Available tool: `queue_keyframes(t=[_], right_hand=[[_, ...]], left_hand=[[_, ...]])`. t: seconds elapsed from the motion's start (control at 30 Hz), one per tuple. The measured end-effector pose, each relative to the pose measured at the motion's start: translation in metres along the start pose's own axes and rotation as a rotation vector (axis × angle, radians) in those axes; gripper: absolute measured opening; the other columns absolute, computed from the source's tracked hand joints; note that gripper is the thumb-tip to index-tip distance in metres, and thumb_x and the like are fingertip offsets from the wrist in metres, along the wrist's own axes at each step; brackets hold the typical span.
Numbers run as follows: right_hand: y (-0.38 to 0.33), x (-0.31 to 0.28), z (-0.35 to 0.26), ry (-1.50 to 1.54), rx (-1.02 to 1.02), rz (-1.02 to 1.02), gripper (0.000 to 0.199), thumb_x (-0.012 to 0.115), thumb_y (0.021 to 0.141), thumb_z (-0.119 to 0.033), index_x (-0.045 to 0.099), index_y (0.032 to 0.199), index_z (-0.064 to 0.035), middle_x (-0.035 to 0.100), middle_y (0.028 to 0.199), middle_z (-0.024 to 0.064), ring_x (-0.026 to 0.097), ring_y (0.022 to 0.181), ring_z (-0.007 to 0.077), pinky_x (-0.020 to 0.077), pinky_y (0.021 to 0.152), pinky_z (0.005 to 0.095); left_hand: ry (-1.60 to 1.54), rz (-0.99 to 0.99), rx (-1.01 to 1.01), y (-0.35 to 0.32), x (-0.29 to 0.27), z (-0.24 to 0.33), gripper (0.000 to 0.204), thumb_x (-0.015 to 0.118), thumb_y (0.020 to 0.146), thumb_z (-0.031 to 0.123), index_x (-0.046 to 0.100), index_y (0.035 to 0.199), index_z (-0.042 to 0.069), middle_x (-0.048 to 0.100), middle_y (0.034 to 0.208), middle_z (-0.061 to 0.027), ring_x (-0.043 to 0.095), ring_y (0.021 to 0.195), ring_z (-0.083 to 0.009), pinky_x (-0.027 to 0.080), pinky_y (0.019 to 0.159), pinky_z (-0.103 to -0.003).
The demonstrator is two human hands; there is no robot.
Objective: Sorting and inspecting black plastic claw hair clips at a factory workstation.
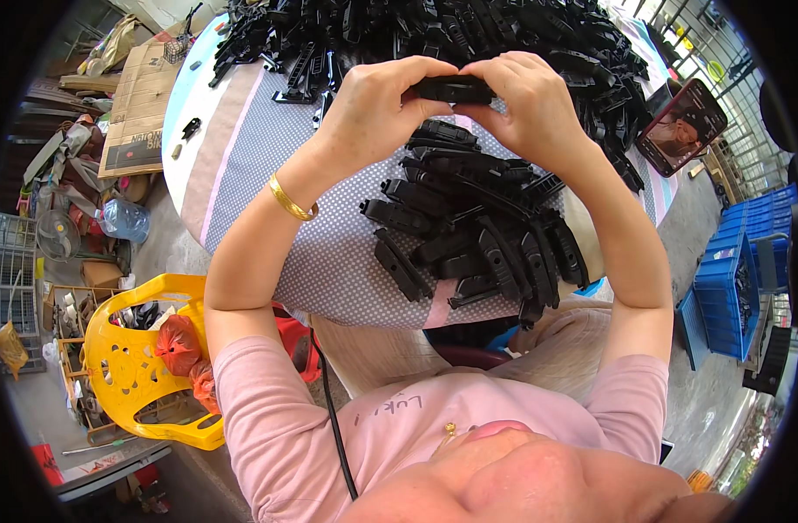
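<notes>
A long black plastic part (456, 90) is held level over the round table by both hands. My left hand (377, 105) pinches its left end between thumb and fingers. At its right end, my right hand (525, 100) grips it the same way, and the fingertips of the two hands nearly meet above it. Below the hands, a pile of similar black plastic parts (495, 248) lies near the table's front edge. Beyond the hands spreads a much larger heap of black parts (364, 30). What the parts belong to, I cannot tell.
A patterned cloth (260, 139) covers the round table. A phone (682, 126) leans at its right edge. Blue crates (721, 288) stand on the right. To the left are a yellow plastic chair (125, 383) with red bags, a cardboard sheet (142, 105) and a water bottle (125, 220).
</notes>
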State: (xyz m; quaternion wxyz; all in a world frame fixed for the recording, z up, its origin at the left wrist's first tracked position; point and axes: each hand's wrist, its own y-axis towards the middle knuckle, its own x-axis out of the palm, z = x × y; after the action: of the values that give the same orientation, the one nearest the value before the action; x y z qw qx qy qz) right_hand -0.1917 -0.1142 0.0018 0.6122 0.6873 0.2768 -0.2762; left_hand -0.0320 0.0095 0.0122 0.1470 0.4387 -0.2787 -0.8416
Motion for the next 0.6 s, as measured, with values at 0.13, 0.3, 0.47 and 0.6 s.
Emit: queue_keyframes(t=[0.13,0.3,0.47,0.6], right_hand=[[0.000,-0.004,0.002,0.025,-0.001,-0.048,0.036,0.075,0.066,-0.021,0.062,0.096,-0.0036,0.064,0.080,0.0091,0.061,0.074,0.0254,0.0476,0.068,0.0330],[0.000,-0.052,0.019,0.489,0.393,-0.279,0.033,0.070,0.075,-0.024,0.062,0.097,-0.0009,0.061,0.070,0.0050,0.054,0.060,0.0071,0.0433,0.055,0.0222],[-0.009,-0.049,0.037,-0.263,0.440,-0.642,0.030,0.072,0.067,-0.026,0.064,0.083,-0.0024,0.064,0.080,0.0133,0.062,0.076,0.0285,0.0488,0.066,0.0362],[-0.008,-0.019,0.021,-0.238,0.316,-0.614,0.038,0.061,0.067,-0.009,0.057,0.105,-0.0054,0.063,0.084,0.0148,0.061,0.084,0.0314,0.0485,0.075,0.0401]], left_hand=[[-0.041,-0.023,0.008,0.001,-0.001,-0.001,0.030,0.071,0.072,0.011,0.064,0.100,0.005,0.065,0.076,-0.0090,0.059,0.059,-0.0151,0.048,0.057,-0.024],[-0.350,-0.272,-0.072,-0.004,-0.002,0.001,0.035,0.074,0.070,0.013,0.065,0.103,0.007,0.065,0.079,-0.0060,0.055,0.066,-0.0090,0.046,0.061,-0.024],[-0.387,-0.544,0.152,0.000,-0.008,0.007,0.041,0.075,0.070,0.027,0.065,0.106,0.010,0.064,0.099,-0.0059,0.057,0.073,-0.0165,0.047,0.067,-0.028],[-0.118,-0.625,-0.125,0.006,-0.064,-0.022,0.039,0.073,0.069,0.018,0.063,0.105,0.006,0.060,0.097,-0.0034,0.054,0.083,-0.0129,0.046,0.068,-0.024]])
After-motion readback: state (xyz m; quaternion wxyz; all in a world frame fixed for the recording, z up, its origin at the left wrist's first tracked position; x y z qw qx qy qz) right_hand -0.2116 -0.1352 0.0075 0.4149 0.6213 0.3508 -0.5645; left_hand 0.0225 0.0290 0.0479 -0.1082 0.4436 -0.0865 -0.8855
